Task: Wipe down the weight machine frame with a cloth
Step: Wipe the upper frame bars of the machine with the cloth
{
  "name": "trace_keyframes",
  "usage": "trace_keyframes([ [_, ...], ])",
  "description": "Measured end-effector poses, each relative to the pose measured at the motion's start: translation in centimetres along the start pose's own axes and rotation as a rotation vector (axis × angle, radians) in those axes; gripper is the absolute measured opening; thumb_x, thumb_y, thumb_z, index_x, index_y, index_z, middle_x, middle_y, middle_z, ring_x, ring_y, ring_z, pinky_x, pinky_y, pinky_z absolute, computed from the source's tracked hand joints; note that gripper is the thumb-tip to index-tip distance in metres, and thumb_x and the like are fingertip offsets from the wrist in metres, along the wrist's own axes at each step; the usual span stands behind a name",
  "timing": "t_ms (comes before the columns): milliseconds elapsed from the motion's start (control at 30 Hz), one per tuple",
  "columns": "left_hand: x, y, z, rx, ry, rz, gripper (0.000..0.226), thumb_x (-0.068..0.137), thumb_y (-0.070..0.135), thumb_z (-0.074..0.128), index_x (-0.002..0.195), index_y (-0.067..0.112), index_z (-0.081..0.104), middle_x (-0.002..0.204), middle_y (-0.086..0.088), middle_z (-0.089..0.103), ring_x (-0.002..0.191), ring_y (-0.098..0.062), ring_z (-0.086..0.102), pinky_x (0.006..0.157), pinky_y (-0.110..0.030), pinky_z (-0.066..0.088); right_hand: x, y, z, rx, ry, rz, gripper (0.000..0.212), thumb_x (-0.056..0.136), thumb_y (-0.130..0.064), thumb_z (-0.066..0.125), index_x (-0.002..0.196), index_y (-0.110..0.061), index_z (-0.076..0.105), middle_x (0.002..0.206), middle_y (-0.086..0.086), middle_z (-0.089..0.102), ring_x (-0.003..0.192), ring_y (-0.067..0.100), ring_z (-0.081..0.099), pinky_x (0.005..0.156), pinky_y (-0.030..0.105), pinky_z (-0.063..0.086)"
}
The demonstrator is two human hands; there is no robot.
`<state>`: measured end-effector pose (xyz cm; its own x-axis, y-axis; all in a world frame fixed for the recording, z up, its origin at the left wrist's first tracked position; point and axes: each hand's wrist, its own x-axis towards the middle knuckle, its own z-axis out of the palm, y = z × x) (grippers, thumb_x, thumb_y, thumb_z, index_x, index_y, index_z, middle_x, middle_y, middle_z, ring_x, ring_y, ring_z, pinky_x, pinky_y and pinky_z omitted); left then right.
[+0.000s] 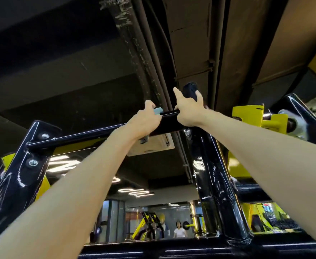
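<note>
Both arms reach up to the top of the weight machine frame (209,174), which is glossy black and streaked with scuffs. The left hand (144,122) is curled over the top crossbar (78,136). Its grip is clamped on a pale blue cloth (158,110) and holds it against the bar. Only a small fold of the cloth shows, between the fingertips and the bar. A grey scrap also shows below the wrist, and I cannot tell whether it is part of the cloth. The cloth sits near the right end of the crossbar, just left of where the bar meets the right upright.

The right hand (188,111) is at that right end, just beside the left hand, with a short stretch of bare bar between them. Two of its digits stand straight and spread, one on each side of a black padded handle (190,89) that sticks up behind the bar. The other fingers are hidden behind the hand, so I cannot tell whether this grip is apart or closed on the handle.

At the left end the crossbar joins a black plate (22,156) fixed with two silver bolts (45,136). Yellow brackets (246,116) sit to the right of the upright. Above is a dark ceiling (60,53) with pipes (153,53) running along it. A mirror (153,217) low in the view shows gym equipment and a person in a white top.
</note>
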<state>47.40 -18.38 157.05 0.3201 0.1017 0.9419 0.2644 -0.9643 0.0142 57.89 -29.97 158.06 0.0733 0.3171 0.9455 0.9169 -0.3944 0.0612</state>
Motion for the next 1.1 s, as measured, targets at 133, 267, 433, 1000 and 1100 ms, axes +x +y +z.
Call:
trace_keyframes([
  [133,1.1,-2.8,-1.6,-0.236,-0.098,0.019,0.037,0.102,0.012,0.037,0.135,0.019,0.051,0.128,-0.007,0.056,0.111,-0.018,0.055,0.099,-0.039,0.046,-0.6,-0.2,-0.2,0.040,-0.004,-0.052,0.084,0.088,0.000,0.045,0.154,-0.018,-0.004,0.111,0.010,0.065,0.124,0.032,0.048,0.117,0.044,-0.015],
  [267,1.0,-0.9,2.3,-0.189,0.075,0.097,0.038,0.103,0.015,0.038,0.140,0.015,0.046,0.136,-0.008,0.051,0.123,-0.022,0.050,0.107,-0.040,0.038,-0.7,0.5,-0.1,0.175,0.004,-0.046,0.084,0.085,-0.003,0.046,0.154,-0.019,0.001,0.100,0.009,0.067,0.123,0.029,0.051,0.116,0.043,-0.019],
  [433,1.3,1.0,3.5,0.155,0.235,0.381,0.033,0.100,0.020,0.043,0.132,0.016,0.052,0.123,-0.004,0.062,0.114,-0.023,0.056,0.106,-0.045,0.035,-1.7,0.6,0.1,0.258,0.063,-0.089,0.082,0.084,0.001,0.046,0.154,-0.016,0.006,0.080,0.007,0.066,0.118,0.034,0.052,0.118,0.038,-0.014],
  [1000,-0.2,-7.9,1.1,0.240,0.376,0.373,0.022,0.100,0.011,0.042,0.111,0.007,0.061,0.101,-0.010,0.065,0.090,-0.028,0.061,0.082,-0.042,0.047,0.1,-5.5,4.0,0.046,0.262,-0.041,0.070,0.086,0.000,0.049,0.149,-0.009,0.020,0.112,0.018,0.065,0.117,0.033,0.052,0.120,0.042,-0.002],
  [1100,-1.2,-14.6,-0.8,0.237,0.423,0.320,0.017,0.100,0.011,0.043,0.103,0.013,0.060,0.092,-0.003,0.062,0.086,-0.023,0.061,0.089,-0.044,0.045,0.6,-9.1,5.3,0.034,0.204,-0.088,0.073,0.085,0.003,0.046,0.151,-0.009,0.016,0.102,0.016,0.067,0.111,0.030,0.056,0.119,0.041,-0.005],
])
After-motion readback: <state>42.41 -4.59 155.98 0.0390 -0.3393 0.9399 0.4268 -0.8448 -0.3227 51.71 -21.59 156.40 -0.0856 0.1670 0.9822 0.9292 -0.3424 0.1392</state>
